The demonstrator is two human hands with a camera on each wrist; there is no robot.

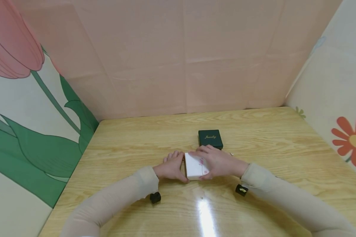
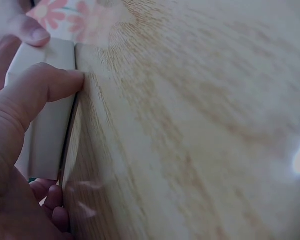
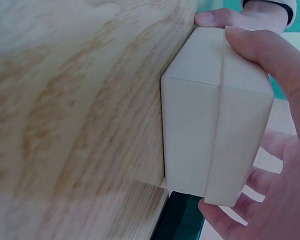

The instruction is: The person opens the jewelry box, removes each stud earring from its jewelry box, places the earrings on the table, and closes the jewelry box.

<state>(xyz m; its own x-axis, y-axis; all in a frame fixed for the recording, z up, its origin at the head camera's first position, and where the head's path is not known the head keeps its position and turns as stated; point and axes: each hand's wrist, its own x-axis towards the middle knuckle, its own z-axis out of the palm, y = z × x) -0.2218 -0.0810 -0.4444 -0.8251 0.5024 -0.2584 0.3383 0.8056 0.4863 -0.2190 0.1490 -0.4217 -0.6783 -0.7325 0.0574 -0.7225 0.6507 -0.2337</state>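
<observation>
A white box (image 1: 193,167) with a pink print on its top lies on the wooden table between both hands. The right wrist view shows a seam running around its side, between the lid (image 3: 240,135) and the base (image 3: 192,135). My left hand (image 1: 172,167) grips the base at the left side, thumb on the near face and fingers round the far side. From above, my right hand (image 1: 219,162) holds the lid between the thumb at the near edge and the fingers at the far edge. The lid sits on the base.
Just behind the white box is a dark green box (image 1: 210,138) with gold "Jewelry" lettering. A tiny shiny item (image 1: 231,154) lies right of the right hand, too small to identify. The wooden table (image 1: 130,141) meets a pink backdrop (image 1: 178,82) at its far edge.
</observation>
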